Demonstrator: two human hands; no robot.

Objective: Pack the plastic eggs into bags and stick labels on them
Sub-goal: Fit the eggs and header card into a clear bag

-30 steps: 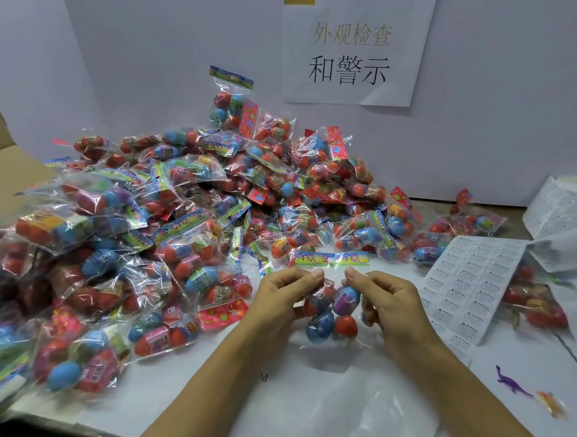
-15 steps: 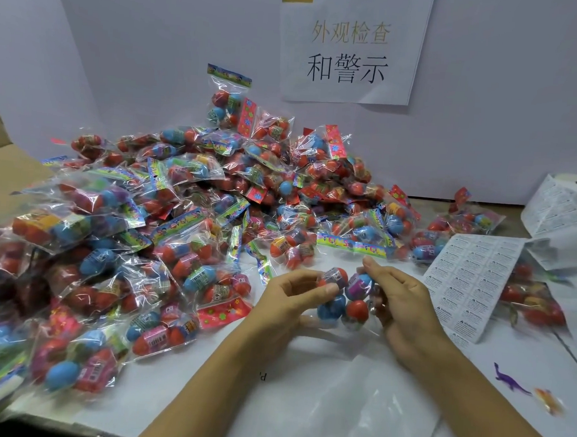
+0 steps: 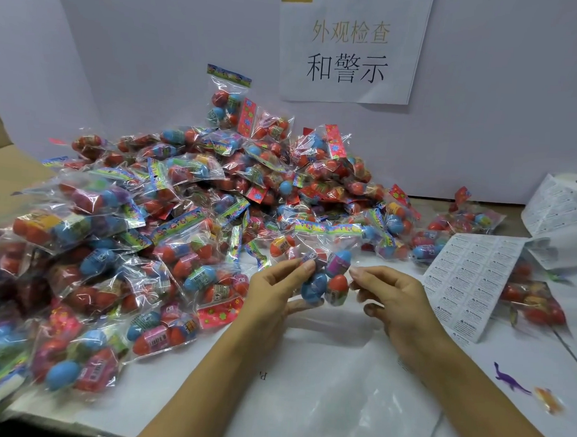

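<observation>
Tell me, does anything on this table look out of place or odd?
Two small loose toys lie on the table by the right forearm: a purple dinosaur and an orange figure, too blurred to identify. They sit outside any egg or bag, unlike everything else. The bag of eggs between the hands looks normal.

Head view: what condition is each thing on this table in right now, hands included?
Bag of eggs: sealed, held above the table between both hands.
Left hand: grip curled round the bag's left side.
Right hand: fingertips at the bag's right edge; contact unclear.
Pile of bags: filled, heaped.
Label sheet: flat, stickers present.
Label roll: partly unrolled.
</observation>
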